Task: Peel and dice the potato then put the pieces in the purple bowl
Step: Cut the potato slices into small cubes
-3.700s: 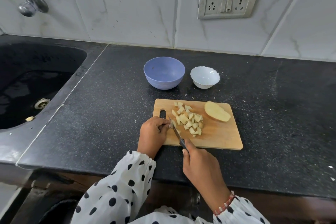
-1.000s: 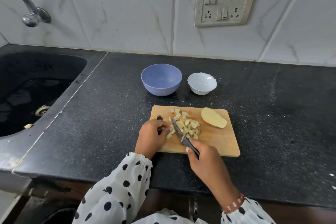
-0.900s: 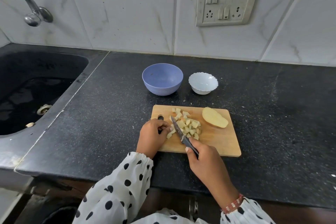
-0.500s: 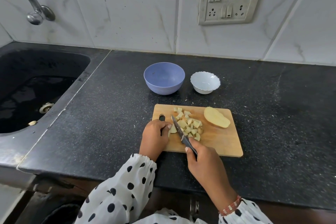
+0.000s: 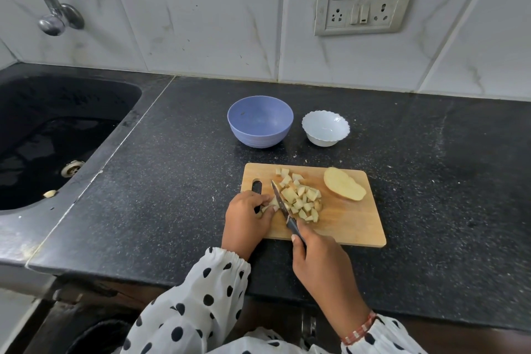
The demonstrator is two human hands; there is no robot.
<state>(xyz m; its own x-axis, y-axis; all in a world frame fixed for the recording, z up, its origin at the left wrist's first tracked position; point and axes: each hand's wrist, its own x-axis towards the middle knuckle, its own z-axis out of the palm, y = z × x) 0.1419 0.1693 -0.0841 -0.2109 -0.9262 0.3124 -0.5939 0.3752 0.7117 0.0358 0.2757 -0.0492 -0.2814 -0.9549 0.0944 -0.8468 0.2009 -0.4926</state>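
The left hand [image 5: 247, 220] pinches a potato strip [image 5: 270, 205] on the board [image 5: 350, 224], touching the knife [image 5: 283, 207] gripped by the right hand [image 5: 319, 261], diced pieces [image 5: 301, 201] just beyond the blade.

The knife [image 5: 284, 211] handle is buried inside the right hand [image 5: 317, 257]. The left hand [image 5: 247, 220] covers most of the potato piece [image 5: 270, 204] it pinches. At the frame's left edge the sink [image 5: 86, 129] and tap [image 5: 43, 6] are cut off.
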